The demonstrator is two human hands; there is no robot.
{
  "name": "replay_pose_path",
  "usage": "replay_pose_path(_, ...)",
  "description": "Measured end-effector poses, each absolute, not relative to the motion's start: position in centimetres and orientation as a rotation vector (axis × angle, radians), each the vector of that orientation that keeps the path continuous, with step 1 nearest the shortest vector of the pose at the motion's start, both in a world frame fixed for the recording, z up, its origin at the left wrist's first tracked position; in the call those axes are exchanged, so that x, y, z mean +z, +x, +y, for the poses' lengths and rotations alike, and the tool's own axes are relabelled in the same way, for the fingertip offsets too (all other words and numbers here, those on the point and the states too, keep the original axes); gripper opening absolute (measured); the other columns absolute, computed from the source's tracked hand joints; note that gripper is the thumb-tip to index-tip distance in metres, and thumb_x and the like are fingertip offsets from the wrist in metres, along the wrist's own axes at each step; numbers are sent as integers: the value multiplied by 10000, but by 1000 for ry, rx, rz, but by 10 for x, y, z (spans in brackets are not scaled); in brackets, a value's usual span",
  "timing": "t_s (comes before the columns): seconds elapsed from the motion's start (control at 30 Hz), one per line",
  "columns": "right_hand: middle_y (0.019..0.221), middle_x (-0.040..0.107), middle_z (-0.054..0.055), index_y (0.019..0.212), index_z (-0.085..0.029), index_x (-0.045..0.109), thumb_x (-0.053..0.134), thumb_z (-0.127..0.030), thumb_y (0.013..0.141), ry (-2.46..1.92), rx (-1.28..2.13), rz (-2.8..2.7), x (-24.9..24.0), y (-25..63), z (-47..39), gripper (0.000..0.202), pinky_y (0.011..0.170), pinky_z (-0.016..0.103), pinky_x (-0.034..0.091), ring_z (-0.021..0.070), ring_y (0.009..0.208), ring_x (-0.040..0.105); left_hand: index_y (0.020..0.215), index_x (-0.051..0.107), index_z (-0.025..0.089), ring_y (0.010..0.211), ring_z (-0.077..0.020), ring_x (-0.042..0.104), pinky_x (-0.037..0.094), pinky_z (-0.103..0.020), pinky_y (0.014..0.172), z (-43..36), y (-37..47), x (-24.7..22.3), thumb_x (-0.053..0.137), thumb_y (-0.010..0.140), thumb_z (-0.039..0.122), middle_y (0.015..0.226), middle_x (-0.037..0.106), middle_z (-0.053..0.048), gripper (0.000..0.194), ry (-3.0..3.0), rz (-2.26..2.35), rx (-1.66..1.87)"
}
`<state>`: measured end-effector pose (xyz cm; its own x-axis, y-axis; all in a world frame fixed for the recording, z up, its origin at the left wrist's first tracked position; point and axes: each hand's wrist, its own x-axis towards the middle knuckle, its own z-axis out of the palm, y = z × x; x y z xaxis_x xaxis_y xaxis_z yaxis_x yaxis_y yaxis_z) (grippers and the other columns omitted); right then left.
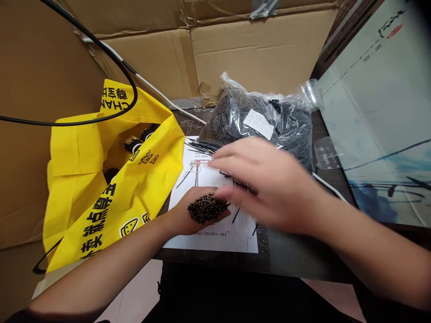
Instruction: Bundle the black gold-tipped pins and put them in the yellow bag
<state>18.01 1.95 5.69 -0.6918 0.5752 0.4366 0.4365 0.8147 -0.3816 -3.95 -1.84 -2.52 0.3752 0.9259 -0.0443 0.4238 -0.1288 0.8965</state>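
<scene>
A thick bundle of black wires (pixel 207 208) with brass-coloured ends is held in my left hand (pixel 191 206), its ends facing the camera. Just above and right of the bundle is my right hand (pixel 262 179), blurred, its thumb by the bundle's edge; whether it holds anything is hidden. Beneath both hands lies a printed white sheet (pixel 215 242). Loose black wires (pixel 202 146) are spread on the sheet, partly behind my right hand.
A yellow bag (pixel 144 175) with more wire bundles stands at the left. Behind the sheet sits a clear bag of small black pieces (pixel 292 121). Clear plastic cups (pixel 326 152) are beside it. Cardboard (pixel 262 49) lines the back; a black cable (pixel 97 49) arcs at upper left.
</scene>
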Motion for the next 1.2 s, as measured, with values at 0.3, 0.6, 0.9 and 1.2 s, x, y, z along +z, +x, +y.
replay_pose_path(0.3, 745, 683, 22, 927, -246, 674, 548, -428, 981, -1872, 602, -2601, 19, 296, -2, 228, 560, 322, 378, 194, 600, 593, 798, 603, 192, 650, -120, 624, 538, -278, 684, -11, -32, -1, 687, 903, 453, 722, 628, 0, 294, 1627, 1181, 595)
replay_pose_path(0.6, 794, 705, 65, 875, -228, 598, 473, -359, 987, -2178, 662, -2399, -8, 273, -49, 213, 659, 361, 395, 263, 743, 682, 776, 633, 192, 818, -151, 635, 559, -303, 806, 7, 3, -8, 708, 878, 450, 825, 676, -41, 288, 1363, 1366, 916)
replay_pose_path(0.9, 825, 712, 62, 902, -227, 614, 485, -280, 934, -2252, 586, -2423, -1, 276, -45, 143, 651, 345, 366, 251, 745, 665, 753, 636, 199, 768, -141, 608, 558, -301, 776, 4, -7, -16, 687, 899, 403, 771, 645, -26, 256, 1475, 1278, 885)
replay_pose_path(1.2, 671, 645, 51, 719, -215, 572, 530, -239, 852, -2195, 538, -2597, 3, 274, -36, 141, 572, 331, 249, 185, 589, 545, 765, 640, 206, 769, -154, 640, 573, -321, 788, 2, -9, -17, 713, 891, 389, 790, 682, -24, 234, 1537, 1262, 942)
